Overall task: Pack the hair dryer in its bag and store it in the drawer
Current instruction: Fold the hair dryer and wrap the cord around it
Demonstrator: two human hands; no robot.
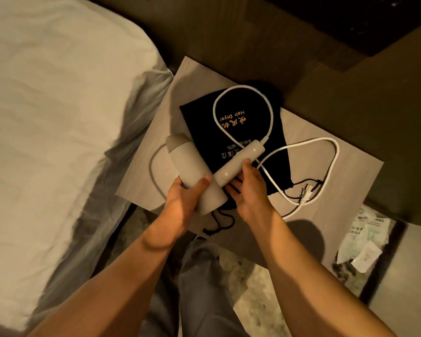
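My one head camera looks steeply down, close over my hands at the nightstand (326,166), bed (58,105) left.

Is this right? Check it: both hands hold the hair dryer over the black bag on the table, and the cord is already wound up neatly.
Not quite. The head view shows the left hand and right hand holding the hair dryer over the black bag on the table, but the cord sprawls in loose loops, not wound.
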